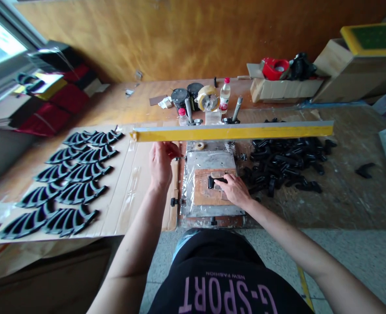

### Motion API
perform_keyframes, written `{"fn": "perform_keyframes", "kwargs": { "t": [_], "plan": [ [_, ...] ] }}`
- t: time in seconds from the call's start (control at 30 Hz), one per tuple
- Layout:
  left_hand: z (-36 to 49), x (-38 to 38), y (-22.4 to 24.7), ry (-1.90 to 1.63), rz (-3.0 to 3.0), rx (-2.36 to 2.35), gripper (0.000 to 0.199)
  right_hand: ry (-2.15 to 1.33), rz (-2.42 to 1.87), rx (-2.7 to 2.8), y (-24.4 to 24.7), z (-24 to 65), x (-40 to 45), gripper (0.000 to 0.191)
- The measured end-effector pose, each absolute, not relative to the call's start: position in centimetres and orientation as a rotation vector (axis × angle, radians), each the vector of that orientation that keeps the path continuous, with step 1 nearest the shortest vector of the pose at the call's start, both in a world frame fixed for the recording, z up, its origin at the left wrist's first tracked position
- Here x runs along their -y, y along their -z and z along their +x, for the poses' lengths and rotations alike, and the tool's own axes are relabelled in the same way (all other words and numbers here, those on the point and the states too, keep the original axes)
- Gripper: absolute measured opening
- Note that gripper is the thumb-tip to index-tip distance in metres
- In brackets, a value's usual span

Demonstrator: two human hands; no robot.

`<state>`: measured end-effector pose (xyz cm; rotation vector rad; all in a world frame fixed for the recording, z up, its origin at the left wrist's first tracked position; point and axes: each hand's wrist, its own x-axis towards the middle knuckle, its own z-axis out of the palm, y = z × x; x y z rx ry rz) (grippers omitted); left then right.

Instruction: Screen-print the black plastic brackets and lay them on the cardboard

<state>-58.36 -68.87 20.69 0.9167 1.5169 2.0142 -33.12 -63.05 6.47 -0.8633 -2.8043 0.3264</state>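
My right hand (pixel 235 188) has its fingers on a small black plastic piece (pixel 211 182), which lies on a wooden block (pixel 201 194) fixed to a grey metal plate (pixel 212 160). Above the plate, a yellow-edged screen-printing frame (pixel 232 131) is tilted up and seen nearly edge-on. At its left part my left hand (pixel 161 165) is raised with bent fingers against the lower edge; the frame hides some fingertips. A heap of similar black pieces (pixel 281 163) lies to the right of the plate.
Rows of fanned black pieces (pixel 85 172) lie on cardboard (pixel 124 209) at left. Behind the frame stand a tape roll (pixel 208 98), a bottle (pixel 225 97), dark tins (pixel 180 97) and metal posts (pixel 237 109). Cardboard boxes (pixel 340 72) line the back right.
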Motion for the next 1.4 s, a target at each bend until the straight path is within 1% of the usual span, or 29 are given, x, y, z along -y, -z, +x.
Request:
{"fn": "perform_keyframes", "kwargs": {
  "t": [0.07,0.13,0.2,0.23,0.27,0.3,0.37,0.4,0.43,0.47,0.53,0.6,0.63,0.73,0.83,0.9,0.97,1.03,1.1,1.17,1.27,1.3,1.4],
  "plan": [
    [-57.8,70.6,-20.2,-1.979,0.874,-1.535,0.049,-0.471,-0.999,2.661,-6.9,-31.7,61.5,0.034],
    [-57.4,73.1,-18.6,-1.833,0.791,-1.592,0.053,-0.539,-1.174,2.495,-7.7,-30.1,59.1,0.031],
    [-57.1,75.5,-15.9,-1.602,0.705,-1.660,0.052,-0.506,-1.309,2.351,-9.0,-29.2,56.5,0.034],
    [-57.0,76.5,-14.3,-1.495,0.673,-1.683,0.050,-0.464,-1.309,2.301,-9.8,-29.3,55.5,0.035],
    [-56.8,77.3,-12.5,-1.419,0.651,-1.697,0.051,-0.418,-1.266,2.267,-10.6,-30.0,54.7,0.035],
    [-56.7,77.8,-10.8,-1.376,0.636,-1.702,0.056,-0.365,-1.188,2.256,-11.4,-31.1,54.3,0.036],
    [-56.4,78.0,-7.6,-1.334,0.625,-1.711,0.070,-0.263,-0.990,2.327,-12.8,-34.3,54.3,0.049],
    [-56.3,77.9,-6.3,-1.315,0.630,-1.728,0.074,-0.233,-0.909,2.404,-13.2,-36.1,54.6,0.054],
    [-56.3,77.7,-5.2,-1.299,0.643,-1.751,0.074,-0.221,-0.867,2.487,-13.5,-37.7,55.0,0.054],
    [-56.3,77.6,-4.4,-1.283,0.657,-1.773,0.072,-0.231,-0.857,2.574,-13.5,-39.1,55.4,0.048],
    [-56.5,77.3,-3.5,-1.261,0.674,-1.801,0.069,-0.280,-0.878,2.735,-13.0,-40.6,56.5,0.027],
    [-56.7,77.3,-3.2,-1.249,0.670,-1.799,0.070,-0.300,-0.872,2.845,-12.2,-40.4,57.7,0.009],
    [-56.8,77.4,-3.1,-1.244,0.668,-1.792,0.070,-0.290,-0.819,2.887,-11.8,-39.6,58.5,0.007],
    [-56.9,77.6,-3.1,-1.232,0.663,-1.782,0.072,-0.294,-0.465,2.977,-11.2,-36.5,60.5,0.021],
    [-56.8,77.6,-3.0,-1.237,0.646,-1.779,0.073,-0.414,-0.187,3.016,-11.6,-34.4,61.2,0.024],
    [-56.8,77.5,-3.0,-1.250,0.633,-1.785,0.072,-0.442,-0.234,2.994,-11.9,-34.3,61.0,0.020],
    [-56.8,77.4,-3.1,-1.261,0.622,-1.789,0.073,-0.355,-0.376,2.939,-11.8,-34.8,61.1,0.018],
    [-56.7,77.3,-3.2,-1.269,0.608,-1.787,0.073,-0.228,-0.426,2.905,-11.2,-35.1,61.7,0.021],
    [-56.6,77.3,-3.4,-1.274,0.601,-1.786,0.074,-0.189,-0.375,2.916,-10.6,-34.9,62.7,0.023],
    [-56.5,77.2,-3.7,-1.277,0.594,-1.789,0.073,-0.257,-0.340,2.929,-10.5,-34.6,63.5,0.019],
    [-56.4,77.2,-4.7,-1.273,0.578,-1.777,0.073,-0.385,-0.482,2.848,-11.4,-36.0,62.7,0.009],
    [-56.5,77.3,-5.3,-1.272,0.569,-1.763,0.074,-0.401,-0.553,2.796,-12.0,-36.9,61.8,0.013],
    [-56.7,77.6,-8.1,-1.285,0.568,-1.720,0.077,-0.383,-0.760,2.627,-14.1,-39.2,57.4,0.043]
  ]
}}
